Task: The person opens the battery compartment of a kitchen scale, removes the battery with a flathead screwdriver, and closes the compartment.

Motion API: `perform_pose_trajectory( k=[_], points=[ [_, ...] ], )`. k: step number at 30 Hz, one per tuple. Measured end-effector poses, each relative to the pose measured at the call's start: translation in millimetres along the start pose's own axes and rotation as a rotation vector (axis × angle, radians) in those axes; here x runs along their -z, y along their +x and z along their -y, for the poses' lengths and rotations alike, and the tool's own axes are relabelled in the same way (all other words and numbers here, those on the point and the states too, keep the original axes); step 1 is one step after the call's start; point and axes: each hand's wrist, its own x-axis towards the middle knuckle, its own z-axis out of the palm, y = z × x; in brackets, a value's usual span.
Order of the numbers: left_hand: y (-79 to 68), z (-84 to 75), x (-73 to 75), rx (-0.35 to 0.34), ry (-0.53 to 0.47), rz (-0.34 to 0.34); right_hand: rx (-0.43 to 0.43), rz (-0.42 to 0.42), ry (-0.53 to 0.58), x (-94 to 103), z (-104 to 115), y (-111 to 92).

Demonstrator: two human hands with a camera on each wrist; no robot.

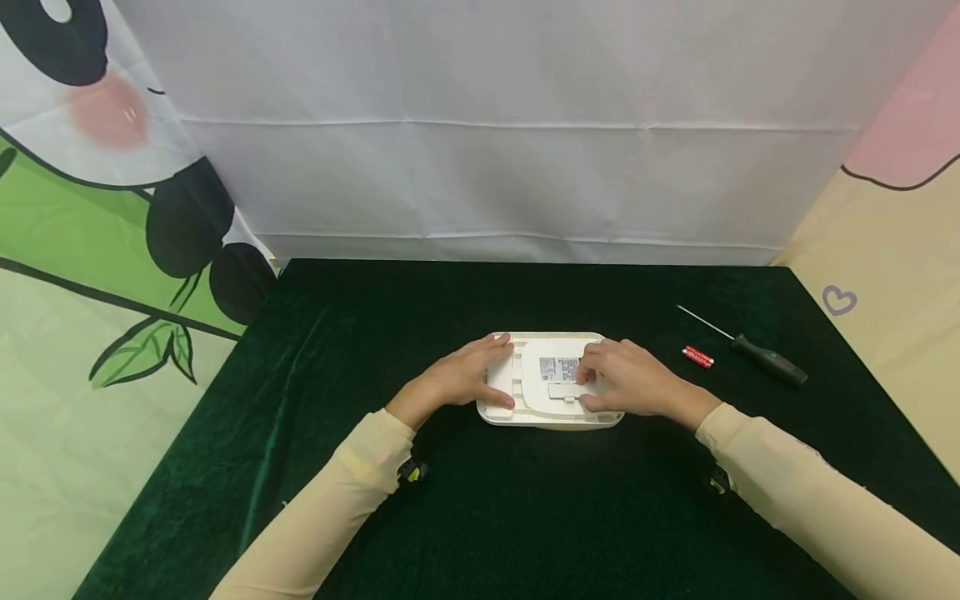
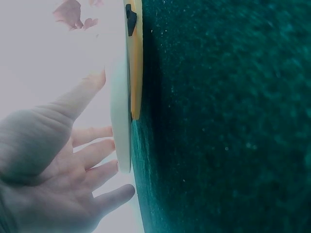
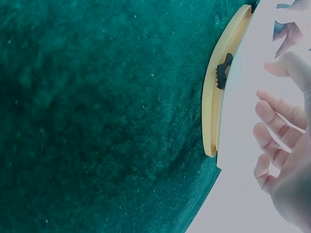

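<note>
A flat white plastic device with rounded corners lies underside up on the green cloth. A printed label and a small rectangular cover show on its raised middle. My left hand rests on its left end, thumb and fingers spread. At the right end, my right hand has thumb and bent fingertips beside the label and cover, partly hiding them. The right wrist view shows the right hand's fingers loosely bent and apart. Beneath the device, a yellow curved part with a dark piece sticks out.
Right of the device, red batteries lie on the green cloth. A screwdriver with a dark handle lies beyond them, its shaft pointing to the back left. A white fabric backdrop hangs behind the table's far edge.
</note>
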Motion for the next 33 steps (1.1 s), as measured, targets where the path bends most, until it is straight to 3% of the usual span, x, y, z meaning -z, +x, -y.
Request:
perform_pose_trajectory(
  k=[15, 22, 33],
  points=[
    [-0.5, 0.0, 0.7, -0.020, -0.007, 0.005, 0.011, -0.046, -0.018, -3.9, 6, 0],
    [-0.4, -0.9, 1.4, -0.021, -0.007, 0.008, 0.103, -0.092, -0.078, -3.2, 13, -2],
    [1.4, -0.8, -0.3, -0.013, -0.002, 0.008, 0.290, -0.233, -0.198, -7.9, 10, -7]
  ],
)
